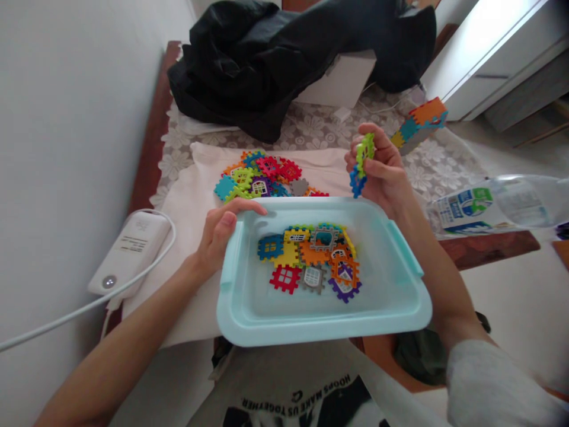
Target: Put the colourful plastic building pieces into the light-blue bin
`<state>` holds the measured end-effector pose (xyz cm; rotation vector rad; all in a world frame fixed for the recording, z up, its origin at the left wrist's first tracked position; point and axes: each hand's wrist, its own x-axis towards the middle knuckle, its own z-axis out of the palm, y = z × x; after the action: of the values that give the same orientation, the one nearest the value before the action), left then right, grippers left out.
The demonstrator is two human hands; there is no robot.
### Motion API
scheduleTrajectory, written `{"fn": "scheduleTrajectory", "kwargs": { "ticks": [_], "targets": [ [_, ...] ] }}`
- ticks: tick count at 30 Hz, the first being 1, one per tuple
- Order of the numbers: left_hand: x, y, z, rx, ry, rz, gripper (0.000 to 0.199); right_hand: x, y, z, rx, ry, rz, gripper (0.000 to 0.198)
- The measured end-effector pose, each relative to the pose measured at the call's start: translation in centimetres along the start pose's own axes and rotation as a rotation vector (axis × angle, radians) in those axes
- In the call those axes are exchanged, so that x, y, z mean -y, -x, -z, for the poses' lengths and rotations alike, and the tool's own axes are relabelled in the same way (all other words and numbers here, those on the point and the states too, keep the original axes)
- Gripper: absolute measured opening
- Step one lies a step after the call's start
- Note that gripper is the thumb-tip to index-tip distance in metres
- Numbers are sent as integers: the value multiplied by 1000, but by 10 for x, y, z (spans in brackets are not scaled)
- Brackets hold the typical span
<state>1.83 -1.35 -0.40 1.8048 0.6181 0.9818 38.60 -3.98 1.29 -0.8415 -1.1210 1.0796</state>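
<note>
My left hand (pixel 222 232) grips the left rim of a light-blue plastic bin (pixel 386 314), its fingers over the far left corner. Inside the bin lie several interlocking building tiles, among them a red window tile (pixel 285 279), a grey one (pixel 313 277) and an orange one (pixel 345 271). Raised above the bin's far right corner, my right hand (pixel 382 163) is closed on a green tile (pixel 365 153) and a blue tile (pixel 357 181); whether these two are joined I cannot tell. Beyond the bin's far rim a heap of colourful tiles (pixel 260 178) rests on the pale cloth.
A block built of tiles (pixel 420 123) stands at the right. Near it lies a clear plastic bottle (pixel 498 204). A white power bank (pixel 133 252) with a cable sits at the left by the wall. Black fabric (pixel 267 59) and a white box (pixel 342 80) are at the back.
</note>
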Motion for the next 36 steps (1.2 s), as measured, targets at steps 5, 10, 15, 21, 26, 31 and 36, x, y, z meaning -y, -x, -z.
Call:
{"fn": "scheduleTrajectory", "kwargs": {
  "ticks": [5, 10, 15, 21, 26, 31, 36],
  "targets": [
    [0, 0, -2, -29, 20, 24, 62, 15, 11, -13, 219, 14, -43, 51],
    [-1, 2, -4, -64, 39, 77, 59, -7, -4, 7, 152, 330, -75, 58],
    [-1, 2, -6, -88, 33, 97, 61, -55, -21, 31, 416, 861, -113, 59],
    [-2, 1, -6, -67, 66, 79, 59, -74, -25, 27, 581, 974, -29, 42],
    [-3, 1, -5, -65, 45, 81, 58, -55, -16, 15, 536, 841, -107, 38],
    [-2, 2, -4, -65, 26, 62, 58, -46, -11, 9, 413, 709, -262, 47],
    [1, 3, -3, -65, 10, 85, 58, -42, -11, 6, 307, 496, -298, 53]
  ]
}}
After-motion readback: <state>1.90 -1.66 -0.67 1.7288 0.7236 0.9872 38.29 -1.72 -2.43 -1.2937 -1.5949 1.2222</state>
